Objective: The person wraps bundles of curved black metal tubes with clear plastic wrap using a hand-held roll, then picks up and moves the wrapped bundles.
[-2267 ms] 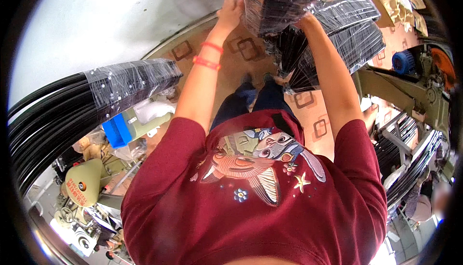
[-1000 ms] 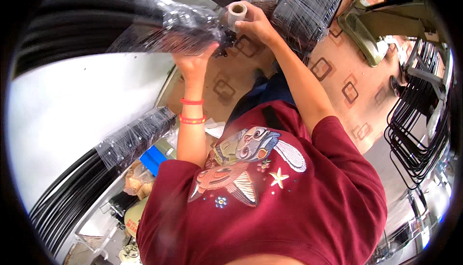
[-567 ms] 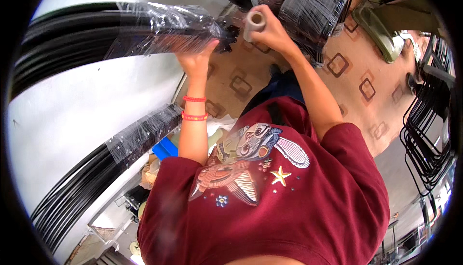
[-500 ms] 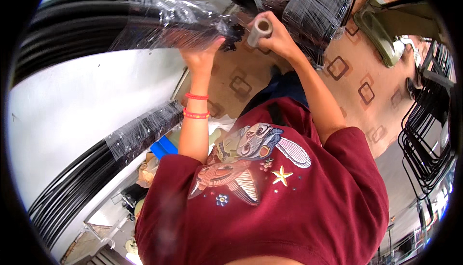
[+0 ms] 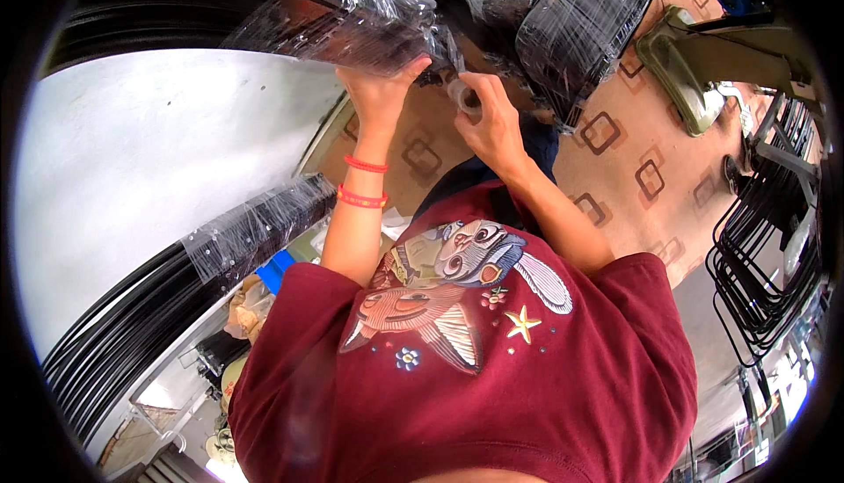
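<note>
A bundle of long black tubes (image 5: 167, 13) comes in from the upper left, its near end wrapped in clear stretch film (image 5: 356, 17). My left hand (image 5: 380, 87) grips this end from below, the thumb showing at its edge and the other fingers mostly hidden behind it. Close to the right of it, my right hand (image 5: 494, 127) is closed around a small roll of stretch film (image 5: 463, 96). A gathered strip of film (image 5: 450, 50) runs from the bundle's end to the roll.
Film-wrapped black bundles (image 5: 585, 21) stand ahead on the patterned floor (image 5: 646, 180). Another bundle of black tubes (image 5: 132, 307), wrapped at one end, lies lower left beside a white surface (image 5: 167, 131). An olive-green machine base (image 5: 694, 70) and bent black tubes (image 5: 760, 246) are at the right.
The wrapped bundle end and my left hand have shifted slightly in view, the bundle upward. My right hand has come lower, and the roll has tilted, with film now stretched between it and the bundle.
</note>
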{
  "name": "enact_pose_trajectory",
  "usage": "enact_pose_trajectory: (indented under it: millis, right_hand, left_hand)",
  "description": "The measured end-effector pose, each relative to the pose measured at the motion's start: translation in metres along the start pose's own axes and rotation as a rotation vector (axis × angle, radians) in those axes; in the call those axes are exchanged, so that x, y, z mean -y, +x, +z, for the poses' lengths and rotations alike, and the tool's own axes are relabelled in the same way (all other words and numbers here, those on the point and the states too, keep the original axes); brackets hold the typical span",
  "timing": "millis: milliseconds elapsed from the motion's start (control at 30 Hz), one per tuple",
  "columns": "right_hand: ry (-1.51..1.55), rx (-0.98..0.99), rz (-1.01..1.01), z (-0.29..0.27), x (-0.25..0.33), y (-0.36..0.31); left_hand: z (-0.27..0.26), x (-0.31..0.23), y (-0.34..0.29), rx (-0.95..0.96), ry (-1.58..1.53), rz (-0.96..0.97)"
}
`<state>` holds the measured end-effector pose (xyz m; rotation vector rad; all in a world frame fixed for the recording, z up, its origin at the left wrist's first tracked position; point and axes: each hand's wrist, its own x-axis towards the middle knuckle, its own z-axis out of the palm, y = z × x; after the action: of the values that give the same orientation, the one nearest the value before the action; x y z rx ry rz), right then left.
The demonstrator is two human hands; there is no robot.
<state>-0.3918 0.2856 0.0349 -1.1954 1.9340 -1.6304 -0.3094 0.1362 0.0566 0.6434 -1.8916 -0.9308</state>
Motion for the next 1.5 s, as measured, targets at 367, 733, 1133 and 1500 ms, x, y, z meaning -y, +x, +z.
enact_pose_trajectory:
  millis: [367,733,1133,1500]
  right_hand:
    - [0.016,0.066,0.000,-0.043,-0.013,0.034]
    - [0.039,0.025,-0.019,0.015,0.016,0.011]
    - [-0.036,0.073,0.019,0.021,0.028,0.016]
    - [-0.183,0.294,0.090,0.021,-0.042,0.092]
  left_hand:
    - [0.001,-0.002,0.004,-0.020,-0.034,0.024]
    - [-0.009,0.006,-0.027,-0.003,-0.154,-0.053]
    - [0.003,-0.006,-0.064,0.203,0.362,-0.051]
    - [-0.034,0.030,-0.063,-0.032,-0.231,-0.553]
